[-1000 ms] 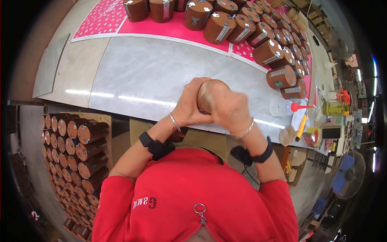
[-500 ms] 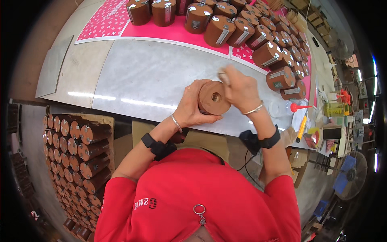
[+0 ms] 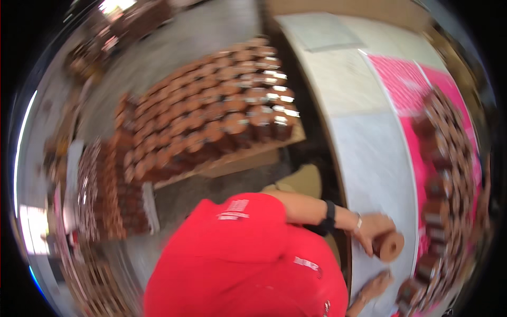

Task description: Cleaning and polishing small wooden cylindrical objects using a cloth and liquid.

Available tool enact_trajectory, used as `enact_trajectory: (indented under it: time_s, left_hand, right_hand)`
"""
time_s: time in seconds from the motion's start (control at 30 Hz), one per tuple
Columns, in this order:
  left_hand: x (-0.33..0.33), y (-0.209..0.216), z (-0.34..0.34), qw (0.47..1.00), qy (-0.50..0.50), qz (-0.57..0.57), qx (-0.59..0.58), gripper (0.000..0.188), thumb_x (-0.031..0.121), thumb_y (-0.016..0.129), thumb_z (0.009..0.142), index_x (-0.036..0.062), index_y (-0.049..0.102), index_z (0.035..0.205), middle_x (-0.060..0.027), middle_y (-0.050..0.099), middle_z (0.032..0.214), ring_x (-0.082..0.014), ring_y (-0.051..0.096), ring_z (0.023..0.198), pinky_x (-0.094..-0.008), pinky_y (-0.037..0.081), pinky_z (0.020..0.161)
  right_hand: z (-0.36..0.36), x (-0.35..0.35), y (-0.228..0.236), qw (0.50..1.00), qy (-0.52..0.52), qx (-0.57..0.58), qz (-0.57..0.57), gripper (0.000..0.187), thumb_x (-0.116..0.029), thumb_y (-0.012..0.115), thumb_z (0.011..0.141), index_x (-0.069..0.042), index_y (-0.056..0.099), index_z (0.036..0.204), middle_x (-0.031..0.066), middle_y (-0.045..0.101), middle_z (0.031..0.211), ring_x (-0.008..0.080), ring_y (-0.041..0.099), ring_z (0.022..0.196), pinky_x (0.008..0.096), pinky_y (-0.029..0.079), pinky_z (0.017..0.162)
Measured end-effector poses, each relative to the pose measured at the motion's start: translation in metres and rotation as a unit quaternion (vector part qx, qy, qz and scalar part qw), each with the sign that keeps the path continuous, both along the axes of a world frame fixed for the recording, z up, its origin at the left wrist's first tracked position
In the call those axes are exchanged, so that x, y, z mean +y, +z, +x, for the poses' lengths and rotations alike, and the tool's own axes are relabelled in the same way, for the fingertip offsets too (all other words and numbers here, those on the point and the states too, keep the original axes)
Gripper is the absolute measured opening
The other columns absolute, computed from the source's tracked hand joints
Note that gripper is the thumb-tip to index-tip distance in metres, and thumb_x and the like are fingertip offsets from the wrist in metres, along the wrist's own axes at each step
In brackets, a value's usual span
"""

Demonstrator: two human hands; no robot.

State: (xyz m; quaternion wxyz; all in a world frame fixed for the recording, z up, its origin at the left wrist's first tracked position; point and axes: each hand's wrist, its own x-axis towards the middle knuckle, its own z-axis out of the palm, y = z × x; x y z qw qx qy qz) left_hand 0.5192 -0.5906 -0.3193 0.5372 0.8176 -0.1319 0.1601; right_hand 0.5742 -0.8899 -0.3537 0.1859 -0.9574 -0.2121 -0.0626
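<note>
The picture is blurred, with the view swung toward my left side. My left hand (image 3: pixel 369 232) is closed around a short brown cylinder (image 3: pixel 392 246) and holds it over the grey table top (image 3: pixel 369 153) at the lower right. My right hand (image 3: pixel 377 285) lies flat on the table just below it, apart from the cylinder, with nothing in it. Both wrists carry a black band and a thin bracelet. My red shirt fills the lower middle.
Several brown cylinders (image 3: pixel 438 185) stand in rows on a pink sheet (image 3: pixel 409 84) along the table's far side. A wooden pallet (image 3: pixel 232 158) on the floor to my left holds many more cylinders (image 3: pixel 211 116). Further stacks (image 3: pixel 105 185) stand beside it.
The view has swung from the table toward the pallet on my left. My right hand has come off the cylinder and dropped to the table; my left hand still holds it.
</note>
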Motion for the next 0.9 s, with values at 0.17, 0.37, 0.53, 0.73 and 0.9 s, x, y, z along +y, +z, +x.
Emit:
enact_trajectory:
  time_s: [0.17,0.37,0.53,0.73,0.9]
  left_hand:
    - [0.069,0.029,-0.092,0.986,0.165,0.016,0.036,0.082,0.036,0.086,0.045,0.0024,0.051,0.111,-0.0177,0.056,0.102,-0.0363,0.053,0.097,-0.0414,0.044,0.084]
    - [0.134,0.067,-0.329,0.780,0.619,0.020,0.089,0.089,0.036,0.088,0.056,-0.0003,0.046,0.125,-0.0149,0.056,0.116,-0.0262,0.057,0.107,-0.0367,0.044,0.094]
    - [0.153,0.051,-0.524,0.586,0.808,-0.055,0.005,0.073,0.034,0.084,0.065,-0.0024,0.049,0.118,-0.0147,0.063,0.111,-0.0220,0.062,0.101,-0.0351,0.050,0.089]
    - [0.175,0.029,-0.664,0.251,0.961,-0.112,-0.009,0.094,0.037,0.086,0.061,-0.0039,0.037,0.130,-0.0197,0.053,0.126,-0.0304,0.053,0.115,-0.0400,0.043,0.099]
    - [0.174,-0.010,-0.769,0.138,0.983,-0.113,0.033,0.108,0.046,0.083,0.059,-0.0038,0.029,0.139,-0.0221,0.046,0.133,-0.0337,0.048,0.120,-0.0412,0.039,0.102]
  right_hand:
    - [0.008,0.000,0.002,0.982,0.054,-0.165,-0.078,0.023,-0.021,0.059,0.093,0.001,0.059,0.100,0.0159,0.062,0.085,0.0255,0.061,0.079,0.0428,0.052,0.068]
    - [0.031,-0.004,0.004,0.997,-0.064,-0.040,0.008,0.040,-0.042,0.051,0.093,-0.002,0.054,0.094,0.0200,0.061,0.076,0.0379,0.060,0.068,0.0479,0.046,0.057]
    - [-0.003,0.050,-0.039,0.990,0.103,0.073,-0.062,0.036,-0.040,0.054,0.089,-0.005,0.056,0.096,0.0177,0.062,0.082,0.0360,0.061,0.074,0.0465,0.047,0.062]
    - [-0.163,0.188,-0.205,0.818,0.437,0.279,-0.250,0.032,-0.037,0.059,0.085,-0.008,0.060,0.098,0.0150,0.063,0.089,0.0338,0.061,0.081,0.0448,0.048,0.069]
    - [-0.352,0.310,-0.379,0.608,0.607,0.266,-0.437,0.031,-0.035,0.062,0.081,-0.011,0.063,0.099,0.0127,0.063,0.095,0.0319,0.061,0.088,0.0434,0.049,0.074]
